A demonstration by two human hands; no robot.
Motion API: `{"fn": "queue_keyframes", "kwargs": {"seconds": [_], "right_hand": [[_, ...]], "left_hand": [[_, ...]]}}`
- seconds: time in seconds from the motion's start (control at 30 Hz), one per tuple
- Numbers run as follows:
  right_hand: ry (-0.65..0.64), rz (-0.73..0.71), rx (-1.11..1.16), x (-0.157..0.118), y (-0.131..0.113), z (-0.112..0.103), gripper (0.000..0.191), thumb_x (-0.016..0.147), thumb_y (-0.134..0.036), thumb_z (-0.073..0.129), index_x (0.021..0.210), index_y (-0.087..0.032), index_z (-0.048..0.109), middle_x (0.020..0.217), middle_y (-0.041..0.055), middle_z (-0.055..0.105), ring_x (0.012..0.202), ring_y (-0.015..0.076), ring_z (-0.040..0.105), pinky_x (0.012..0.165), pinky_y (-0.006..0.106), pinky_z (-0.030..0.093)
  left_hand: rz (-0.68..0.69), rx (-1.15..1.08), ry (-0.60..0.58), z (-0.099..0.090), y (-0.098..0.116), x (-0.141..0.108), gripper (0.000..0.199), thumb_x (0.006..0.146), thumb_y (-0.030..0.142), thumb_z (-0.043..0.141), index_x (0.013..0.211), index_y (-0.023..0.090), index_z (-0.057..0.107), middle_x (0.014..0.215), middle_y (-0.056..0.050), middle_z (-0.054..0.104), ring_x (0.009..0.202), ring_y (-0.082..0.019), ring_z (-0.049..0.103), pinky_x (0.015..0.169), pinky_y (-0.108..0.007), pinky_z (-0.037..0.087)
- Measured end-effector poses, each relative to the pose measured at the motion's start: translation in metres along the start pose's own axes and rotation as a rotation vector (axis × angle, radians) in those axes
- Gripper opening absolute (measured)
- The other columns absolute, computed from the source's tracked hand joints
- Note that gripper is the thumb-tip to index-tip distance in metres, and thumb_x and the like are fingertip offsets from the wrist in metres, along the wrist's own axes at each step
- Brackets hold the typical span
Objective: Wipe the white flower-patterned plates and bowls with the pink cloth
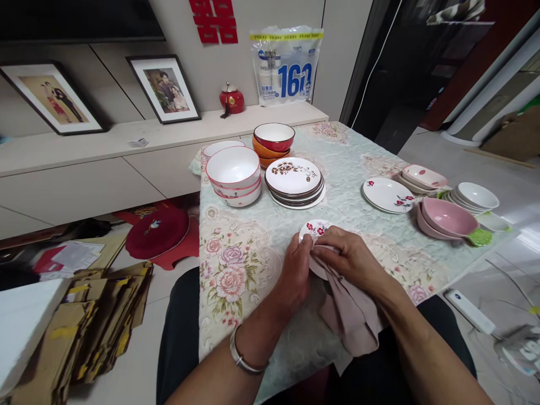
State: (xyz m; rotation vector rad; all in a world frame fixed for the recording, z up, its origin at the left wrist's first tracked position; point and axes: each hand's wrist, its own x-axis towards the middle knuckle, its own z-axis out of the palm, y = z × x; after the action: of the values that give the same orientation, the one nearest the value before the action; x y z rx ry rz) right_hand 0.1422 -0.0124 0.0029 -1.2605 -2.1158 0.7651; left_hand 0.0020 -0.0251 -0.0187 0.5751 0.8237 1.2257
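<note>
A small white plate with red flowers is held over the front of the table. My left hand grips its left edge, the thumb on the upper face. My right hand is closed around a pinkish-beige cloth and presses it against the plate's right side. The cloth hangs down toward my lap. Part of the plate is hidden behind my fingers and the cloth. Just beyond stands a stack of plates, the top one with a brown flower pattern, beside a stack of white bowls with red rims.
Orange and red bowls stand at the back. To the right are flowered plates, pink bowls and white bowls near the table edge. A flowered tablecloth covers the table. Flattened cardboard lies on the left floor.
</note>
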Motion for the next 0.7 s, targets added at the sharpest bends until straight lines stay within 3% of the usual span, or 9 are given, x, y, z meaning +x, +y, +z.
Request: {"fn": "queue_keyframes", "kwargs": {"seconds": [0.2, 0.37, 0.5, 0.7], "right_hand": [[0.114, 0.213, -0.455, 0.002, 0.005, -0.005, 0.03, 0.1, -0.035, 0.048, 0.099, -0.02, 0.073, 0.088, 0.0073, 0.063, 0.081, 0.0207, 0.062, 0.07, 0.031, 0.041], [-0.036, 0.373, -0.773, -0.003, -0.011, -0.017, 0.031, 0.097, -0.031, 0.046, 0.08, -0.019, 0.069, 0.081, 0.0079, 0.063, 0.069, 0.02, 0.059, 0.06, 0.032, 0.029], [-0.168, 0.36, -0.677, -0.009, -0.017, -0.03, 0.027, 0.092, -0.026, 0.05, 0.07, -0.019, 0.063, 0.075, 0.0056, 0.063, 0.067, 0.0182, 0.056, 0.061, 0.031, 0.029], [-0.292, 0.126, -0.162, -0.012, -0.017, -0.028, 0.022, 0.093, -0.029, 0.056, 0.074, -0.021, 0.067, 0.075, -0.001, 0.063, 0.069, 0.0138, 0.057, 0.065, 0.027, 0.037]], "left_hand": [[-0.079, -0.043, 0.036, 0.005, 0.003, 0.0, 0.038, 0.077, 0.034, 0.072, 0.109, 0.015, 0.063, 0.096, -0.008, 0.074, 0.089, -0.023, 0.069, 0.081, -0.033, 0.051], [-0.108, 0.038, 0.067, 0.003, 0.001, 0.002, 0.032, 0.08, 0.034, 0.066, 0.106, 0.016, 0.063, 0.086, -0.007, 0.073, 0.078, -0.021, 0.068, 0.072, -0.031, 0.051], [-0.053, 0.125, 0.054, -0.003, -0.005, 0.004, 0.035, 0.08, 0.039, 0.069, 0.107, 0.017, 0.066, 0.089, -0.007, 0.074, 0.077, -0.021, 0.067, 0.071, -0.031, 0.051], [0.013, 0.22, 0.018, -0.008, -0.004, 0.003, 0.033, 0.083, 0.041, 0.066, 0.105, 0.017, 0.068, 0.095, -0.007, 0.075, 0.088, -0.023, 0.067, 0.077, -0.032, 0.051]]}}
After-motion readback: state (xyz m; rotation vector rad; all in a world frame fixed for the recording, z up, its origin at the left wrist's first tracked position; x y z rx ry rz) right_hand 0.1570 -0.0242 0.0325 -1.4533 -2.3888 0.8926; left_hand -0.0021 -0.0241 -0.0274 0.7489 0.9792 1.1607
